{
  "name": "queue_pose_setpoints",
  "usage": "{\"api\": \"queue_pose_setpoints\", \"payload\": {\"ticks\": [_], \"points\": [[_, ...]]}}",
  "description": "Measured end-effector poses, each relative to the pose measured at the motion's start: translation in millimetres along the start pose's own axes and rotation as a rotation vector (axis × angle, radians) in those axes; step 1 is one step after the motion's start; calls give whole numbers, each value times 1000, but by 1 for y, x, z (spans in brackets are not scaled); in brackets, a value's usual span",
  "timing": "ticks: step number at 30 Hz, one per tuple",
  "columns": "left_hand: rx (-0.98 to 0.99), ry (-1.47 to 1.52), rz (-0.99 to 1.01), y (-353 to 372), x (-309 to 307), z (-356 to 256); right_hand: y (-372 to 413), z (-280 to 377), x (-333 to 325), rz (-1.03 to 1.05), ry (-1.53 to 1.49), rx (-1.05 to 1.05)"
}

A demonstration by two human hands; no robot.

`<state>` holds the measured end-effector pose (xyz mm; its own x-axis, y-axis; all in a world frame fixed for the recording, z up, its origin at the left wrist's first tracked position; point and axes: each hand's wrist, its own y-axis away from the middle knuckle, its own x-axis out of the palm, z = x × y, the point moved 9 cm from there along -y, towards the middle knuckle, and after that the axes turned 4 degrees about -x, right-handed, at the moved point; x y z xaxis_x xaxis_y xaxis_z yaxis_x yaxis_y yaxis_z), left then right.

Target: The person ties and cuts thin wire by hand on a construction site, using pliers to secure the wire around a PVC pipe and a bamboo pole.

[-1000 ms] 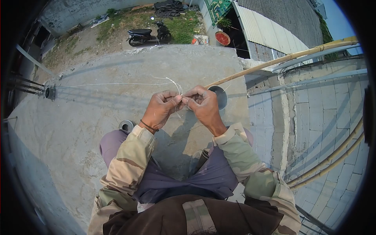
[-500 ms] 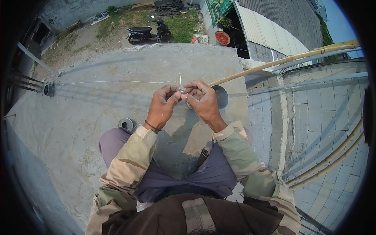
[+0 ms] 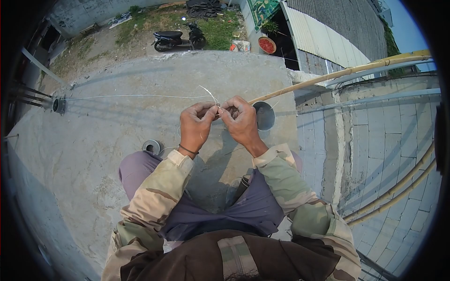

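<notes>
My left hand (image 3: 196,124) and my right hand (image 3: 241,121) meet in front of me, thumbs and fingertips pinched close together. Both are closed on a thin white string (image 3: 140,96), which runs left to a grey pipe stub (image 3: 58,105) on the concrete. A short loose end of the string curls up above my fingertips. Just where the strand passes between the fingers is hidden. A grey roll (image 3: 151,147) lies on the floor by my left knee, with a strand leading from it toward my left wrist.
A dark bucket (image 3: 265,116) stands right of my right hand, beside a long bamboo pole (image 3: 328,76). A block wall (image 3: 379,140) drops off to the right. Rebar (image 3: 30,97) juts at the left. Beyond the slab edge a scooter (image 3: 179,39) is parked.
The loose string end has tipped from upright over to the left. My hands have drawn slightly closer together, the left one turning a little.
</notes>
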<state>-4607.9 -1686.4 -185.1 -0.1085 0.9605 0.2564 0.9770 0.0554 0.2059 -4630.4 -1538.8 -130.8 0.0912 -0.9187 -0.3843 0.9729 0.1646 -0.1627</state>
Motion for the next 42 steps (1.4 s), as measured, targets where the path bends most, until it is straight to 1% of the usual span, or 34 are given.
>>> {"api": "queue_pose_setpoints", "payload": {"ticks": [2, 5, 7, 8, 10, 11, 13, 14, 15, 16, 17, 18, 19, 20, 22, 23, 24, 25, 26, 28, 30, 32, 35, 38, 40, 41, 42], "points": [[22, -27, -23, -1, -2, -2, 0, 7, 4, 36, 78, -43], [22, 33, -38, -1, -5, -3, 2, 10, 8, 57, 80, -73], [40, 40, -106, 0, -10, -7, 1, 12, 9, 65, 102, -98], [41, 40, -106, 0, -11, -8, 1, 14, 9, 70, 125, -122], [76, -122, -113, 2, -12, -12, 2, 15, 11, 80, 131, -117], [76, -122, -113, 2, -12, -11, 2, 16, 11, 89, 136, -111], [233, -436, -114, 6, -7, -26, 2, 15, 11, 75, 162, -151], [233, -436, -115, 7, -6, -26, 2, 16, 11, 62, 186, -192], [265, -496, -111, 8, -4, -28, 2, 14, 11, 63, 186, -193], [299, -556, -108, 9, -2, -30, 2, 11, 12, 63, 173, -173], [301, -555, -110, 8, -2, -29, 2, 8, 12, 62, 160, -154], [121, -361, -98, 3, -7, -11, 2, 6, 13, 63, 160, -156], [-58, -165, -84, 1, -10, 8, 1, -1, 14, 70, 152, -98], [-55, -164, -86, 0, -10, 11, 1, -8, 14, 77, 146, -41], [-329, 258, 9, 2, -5, 40, 2, -6, 14, 96, 140, -6], [-329, 259, 9, 2, -9, 42, 2, -7, 16, 113, 134, 32], [-440, 361, 78, 6, -3, 48, 3, -8, 16, 113, 134, 34], [-550, 464, 147, 11, 4, 53, 3, -4, 14, 94, 165, -21], [-550, 463, 148, 11, 4, 52, 3, 0, 13, 74, 197, -77], [-730, 549, 157, 20, 10, 55, 3, 8, 11, 53, 203, -115], [-735, 574, 172, 19, 9, 57, 5, 16, 11, 33, 210, -154], [-743, 600, 186, 20, 10, 60, 6, 19, 6, -42, 155, -152], [-721, 655, 195, 19, 14, 60, 7, 17, 9, -21, 140, -208], [-696, 640, 146, 18, 10, 58, 10, 25, 12, -29, 110, -195], [-668, 613, 33, 18, 4, 55, 10, 25, 13, -22, 95, -212], [-664, 614, 32, 19, 6, 52, 11, 25, 13, -18, 80, -225], [-621, 537, -12, 19, 1, 49, 11, 27, 14, -18, 80, -227]]}}
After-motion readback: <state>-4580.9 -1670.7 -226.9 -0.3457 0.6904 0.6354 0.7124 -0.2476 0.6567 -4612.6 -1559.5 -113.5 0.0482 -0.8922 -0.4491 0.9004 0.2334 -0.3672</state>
